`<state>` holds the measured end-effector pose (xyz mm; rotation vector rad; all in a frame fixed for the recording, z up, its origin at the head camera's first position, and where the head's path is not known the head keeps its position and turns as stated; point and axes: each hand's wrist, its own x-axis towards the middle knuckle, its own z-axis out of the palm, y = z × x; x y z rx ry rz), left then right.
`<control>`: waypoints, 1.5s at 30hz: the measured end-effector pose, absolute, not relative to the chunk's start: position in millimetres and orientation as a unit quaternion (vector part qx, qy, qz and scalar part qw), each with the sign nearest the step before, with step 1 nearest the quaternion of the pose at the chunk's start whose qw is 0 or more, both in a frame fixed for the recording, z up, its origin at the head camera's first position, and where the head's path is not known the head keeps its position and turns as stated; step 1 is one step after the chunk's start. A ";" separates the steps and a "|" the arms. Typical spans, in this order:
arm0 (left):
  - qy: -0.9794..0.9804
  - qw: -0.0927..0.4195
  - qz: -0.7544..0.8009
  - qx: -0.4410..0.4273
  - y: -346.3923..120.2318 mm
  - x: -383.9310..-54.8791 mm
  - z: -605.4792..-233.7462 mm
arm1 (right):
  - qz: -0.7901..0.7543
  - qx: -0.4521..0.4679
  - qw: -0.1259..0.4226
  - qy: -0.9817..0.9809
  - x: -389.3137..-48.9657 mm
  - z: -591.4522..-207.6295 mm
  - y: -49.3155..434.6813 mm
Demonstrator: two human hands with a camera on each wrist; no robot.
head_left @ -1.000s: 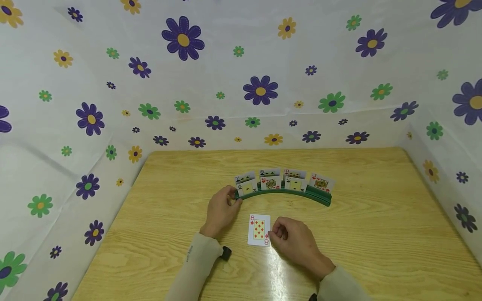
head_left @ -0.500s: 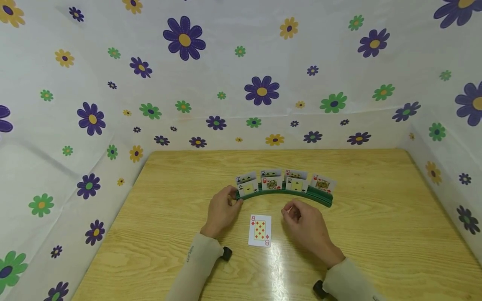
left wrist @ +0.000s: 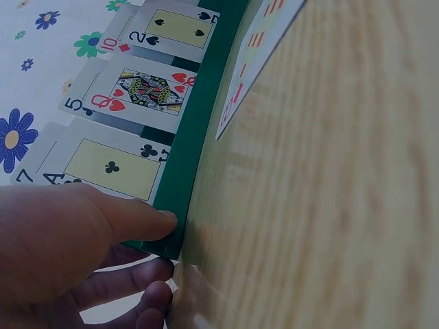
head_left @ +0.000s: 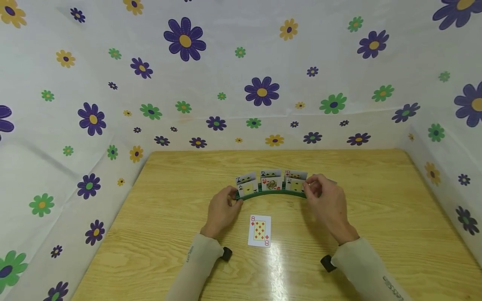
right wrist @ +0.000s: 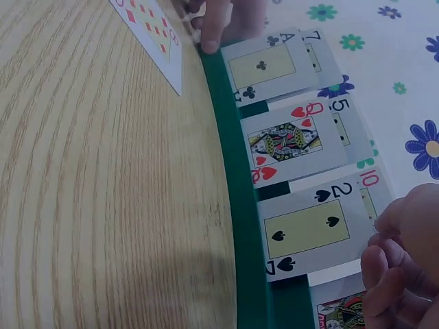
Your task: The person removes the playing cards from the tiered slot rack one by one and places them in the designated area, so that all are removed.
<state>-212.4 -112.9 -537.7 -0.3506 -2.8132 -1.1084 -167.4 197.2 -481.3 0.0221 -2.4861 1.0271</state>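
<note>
A curved green card holder [head_left: 276, 192] stands on the table with playing cards upright in two rows. My left hand [head_left: 222, 211] grips its left end, thumb pressed on the green front rail below the ace of clubs [left wrist: 110, 168]. My right hand [head_left: 328, 202] is at the right part of the holder, fingers bent. Its fingertips are right at the upper corner of the two of spades [right wrist: 309, 229] and the ten of diamonds [right wrist: 370, 205] behind it; I cannot tell whether they pinch a card. Beyond it, a red-marked face card [right wrist: 341, 312] is partly hidden.
The eight of diamonds [head_left: 259, 230] lies face up on the wooden table [head_left: 169, 179], in front of the holder between my forearms. The queen of hearts [right wrist: 285, 144], five [right wrist: 341, 106] and seven [right wrist: 317, 38] stand in the holder. A flower-patterned white sheet [head_left: 226, 75] encloses the table.
My right hand has moved from beside the eight of diamonds, away from me and to the right, up to the holder's cards. My left hand and the eight stay in place.
</note>
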 end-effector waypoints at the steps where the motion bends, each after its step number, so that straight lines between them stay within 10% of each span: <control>1: -0.923 0.048 -0.364 -0.115 -112.5 -212.4 -537.6 | 0.368 0.008 0.225 -0.902 -168.2 -482.1 198.1; 45: -0.923 0.045 -0.366 -0.113 -111.8 -212.5 -536.0 | 0.421 0.009 0.165 -0.892 -146.2 -481.1 202.6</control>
